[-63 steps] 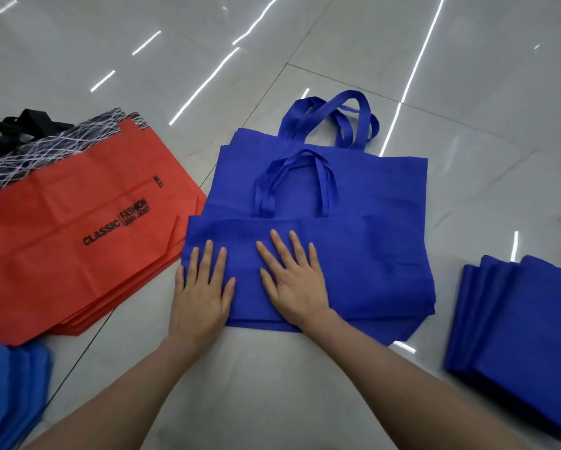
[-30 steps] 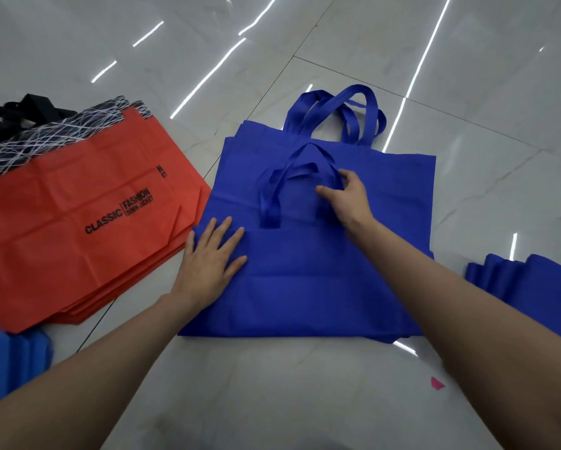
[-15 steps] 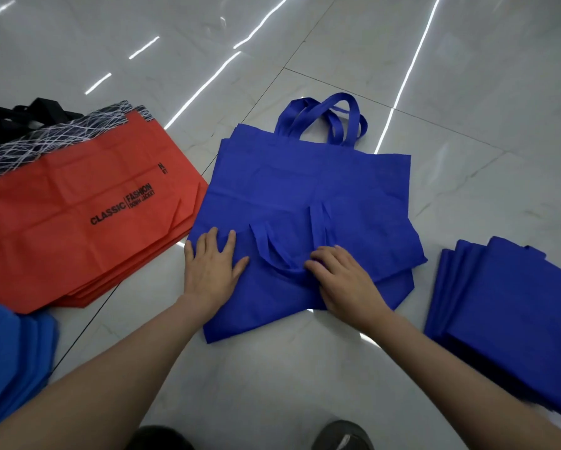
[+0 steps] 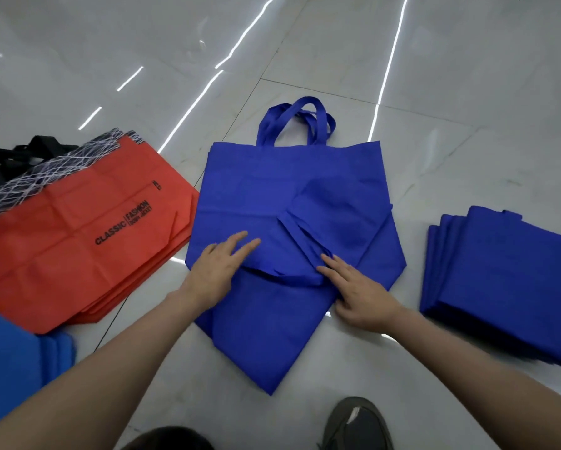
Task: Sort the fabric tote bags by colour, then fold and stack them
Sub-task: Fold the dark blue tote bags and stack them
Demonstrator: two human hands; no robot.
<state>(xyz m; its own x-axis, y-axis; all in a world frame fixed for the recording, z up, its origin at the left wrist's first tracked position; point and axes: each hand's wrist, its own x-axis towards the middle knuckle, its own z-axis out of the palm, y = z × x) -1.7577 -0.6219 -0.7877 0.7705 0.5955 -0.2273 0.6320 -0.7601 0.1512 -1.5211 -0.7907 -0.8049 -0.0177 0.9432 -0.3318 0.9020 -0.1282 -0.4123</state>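
Note:
A royal-blue tote bag (image 4: 266,323) lies skewed on top of a flat pile of blue totes (image 4: 292,177), one corner pointing toward me. Its upper part is folded down, and its handle strap (image 4: 300,237) runs diagonally across the fold. My left hand (image 4: 216,271) rests on the left of the folded flap with straight fingers. My right hand (image 4: 362,293) presses flat on the fold's near edge, where the strap ends. The pile's own handles (image 4: 300,120) stick out at the far side.
A stack of red totes (image 4: 78,241) printed "CLASSIC FASHION" lies left, its black handles (image 4: 13,157) behind. Folded royal-blue bags (image 4: 500,280) are stacked right. Lighter blue bags (image 4: 13,358) sit at the bottom left. My shoe (image 4: 357,423) stands on the tiled floor near the bag's corner.
My right hand took the top bag's handles at the far side and brought them down toward me, folding the upper part over. The bag slid nearer and turned askew; both hands now press the fold.

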